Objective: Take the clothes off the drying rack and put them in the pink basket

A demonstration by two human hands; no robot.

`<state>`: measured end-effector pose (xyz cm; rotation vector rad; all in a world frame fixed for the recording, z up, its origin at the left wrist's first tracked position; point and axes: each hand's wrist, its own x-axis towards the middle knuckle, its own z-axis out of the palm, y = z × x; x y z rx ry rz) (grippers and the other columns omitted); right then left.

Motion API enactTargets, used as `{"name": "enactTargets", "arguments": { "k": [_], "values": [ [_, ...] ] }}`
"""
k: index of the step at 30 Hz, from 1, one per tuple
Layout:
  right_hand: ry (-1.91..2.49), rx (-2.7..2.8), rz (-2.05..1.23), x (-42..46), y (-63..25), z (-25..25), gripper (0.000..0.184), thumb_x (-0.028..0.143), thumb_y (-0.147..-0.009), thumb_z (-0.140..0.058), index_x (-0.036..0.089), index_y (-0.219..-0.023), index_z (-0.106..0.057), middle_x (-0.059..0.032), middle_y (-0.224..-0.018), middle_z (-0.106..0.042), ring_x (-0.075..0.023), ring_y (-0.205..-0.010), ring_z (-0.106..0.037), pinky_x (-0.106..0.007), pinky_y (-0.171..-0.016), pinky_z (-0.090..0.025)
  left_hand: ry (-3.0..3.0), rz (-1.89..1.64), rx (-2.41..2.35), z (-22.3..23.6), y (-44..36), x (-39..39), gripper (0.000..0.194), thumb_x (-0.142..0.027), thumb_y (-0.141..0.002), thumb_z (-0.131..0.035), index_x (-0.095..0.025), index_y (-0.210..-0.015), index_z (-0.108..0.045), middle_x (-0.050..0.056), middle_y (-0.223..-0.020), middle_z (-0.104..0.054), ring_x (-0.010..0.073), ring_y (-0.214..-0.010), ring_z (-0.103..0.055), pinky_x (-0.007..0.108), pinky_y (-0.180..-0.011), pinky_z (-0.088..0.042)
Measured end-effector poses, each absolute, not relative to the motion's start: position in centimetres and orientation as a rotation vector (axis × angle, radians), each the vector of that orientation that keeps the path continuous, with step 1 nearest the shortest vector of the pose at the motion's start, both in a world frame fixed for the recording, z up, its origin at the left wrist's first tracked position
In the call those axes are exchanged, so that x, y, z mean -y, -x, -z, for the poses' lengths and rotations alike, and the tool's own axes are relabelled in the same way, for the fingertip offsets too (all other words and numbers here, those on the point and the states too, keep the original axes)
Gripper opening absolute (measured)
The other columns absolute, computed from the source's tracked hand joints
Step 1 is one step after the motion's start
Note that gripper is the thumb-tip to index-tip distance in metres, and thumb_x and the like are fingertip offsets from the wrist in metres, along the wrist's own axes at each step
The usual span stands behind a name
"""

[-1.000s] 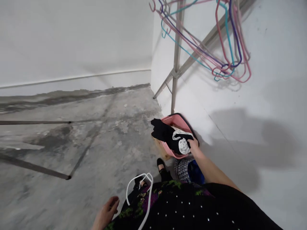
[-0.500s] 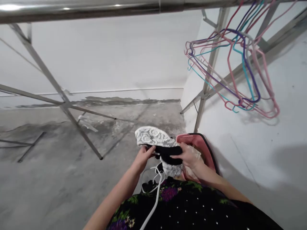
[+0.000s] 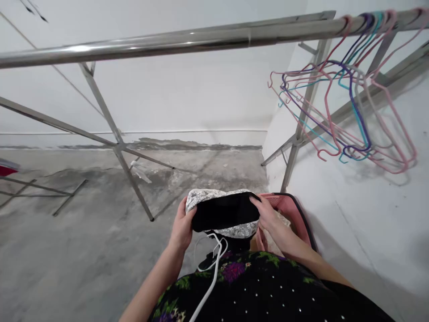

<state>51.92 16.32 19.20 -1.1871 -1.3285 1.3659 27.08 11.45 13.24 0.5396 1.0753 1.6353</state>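
Home laundry-drying corner: metal drying rack (image 3: 174, 42), plastic hangers (image 3: 348, 120), pink basket (image 3: 295, 214), bare concrete floor (image 3: 83, 250).

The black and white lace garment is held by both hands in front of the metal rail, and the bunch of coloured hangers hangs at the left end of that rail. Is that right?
Not quite. The coloured hangers hang at the right end of the metal rail, not the left, as the head view shows. The rest stands: the left hand and the right hand both hold the black and white lace garment in front of the rail.

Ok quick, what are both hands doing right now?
Left hand: closed on the left end of the black garment with white lace trim.
Right hand: closed on its right end.
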Motion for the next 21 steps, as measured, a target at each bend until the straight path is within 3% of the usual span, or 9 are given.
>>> {"name": "enactTargets", "arguments": {
  "k": [3,6,10,14,18,21],
  "values": [
    [1.158,1.393,-1.428,-15.4,-49.9,-20.0,0.043,0.047,-0.067,-0.070,0.023,-0.102,-0.068,-0.0041,-0.080,-0.070,-0.0240,-0.088,-0.064,-0.035,-0.077,-0.050,-0.688,-1.558,-1.184,-11.9,-24.8,-10.1,0.056,-0.041,-0.073,-0.069,-0.022,-0.123,-0.052,0.001,-0.090,-0.064,0.0135,-0.073,-0.059,0.020,-0.063,-0.044],
    [1.134,1.430,-1.448,-15.3,-47.3,-20.2,0.038,0.048,-0.067,-0.069,0.021,-0.094,-0.070,-0.0032,-0.076,-0.068,-0.0219,-0.084,-0.064,-0.034,-0.076,-0.050,-0.888,-1.447,-1.350,-10.9,-22.6,-8.9,0.038,-0.050,-0.076,-0.061,-0.017,-0.093,-0.063,-0.001,-0.069,-0.056,0.0135,-0.061,-0.051,0.022,-0.056,-0.039],
    [1.063,1.557,-1.442,-15.2,-44.5,-20.5,0.033,0.043,-0.065,-0.073,0.018,-0.087,-0.069,-0.0023,-0.078,-0.067,-0.0195,-0.081,-0.063,-0.031,-0.076,-0.049,-1.038,-1.539,-1.574,-11.0,-20.0,-7.5,0.025,-0.043,-0.066,-0.069,-0.019,-0.066,-0.065,0.002,-0.076,-0.052,0.0182,-0.074,-0.050,0.025,-0.066,-0.040],
    [1.052,1.773,-1.286,-14.9,-42.8,-20.7,0.030,0.041,-0.068,-0.070,0.017,-0.086,-0.068,-0.0023,-0.079,-0.066,-0.0186,-0.079,-0.061,-0.031,-0.074,-0.047,-0.991,-1.709,-1.481,-12.0,-17.4,-6.7,0.020,-0.041,-0.067,-0.069,-0.021,-0.066,-0.065,0.004,-0.087,-0.054,0.0210,-0.087,-0.052,0.027,-0.077,-0.043],
    [1.116,1.864,-1.106,-15.1,-41.3,-20.0,0.019,0.025,-0.061,-0.074,0.019,-0.078,-0.066,0.0001,-0.075,-0.063,-0.0196,-0.079,-0.057,-0.032,-0.078,-0.044,-0.735,-1.623,-1.070,-13.4,-15.4,-6.3,0.031,-0.045,-0.067,-0.069,-0.017,-0.076,-0.063,0.003,-0.077,-0.059,0.0171,-0.072,-0.056,0.027,-0.065,-0.047],
    [1.291,1.991,-0.639,-15.1,-40.1,-19.2,0.020,0.009,-0.060,-0.064,0.020,-0.076,-0.065,-0.0019,-0.081,-0.062,-0.0216,-0.085,-0.054,-0.034,-0.084,-0.040,-0.659,-1.476,-0.860,-14.6,-14.7,-5.2,0.028,-0.040,-0.070,-0.071,-0.015,-0.081,-0.061,0.000,-0.071,-0.059,0.0118,-0.061,-0.053,0.022,-0.057,-0.045]
  ]
}}
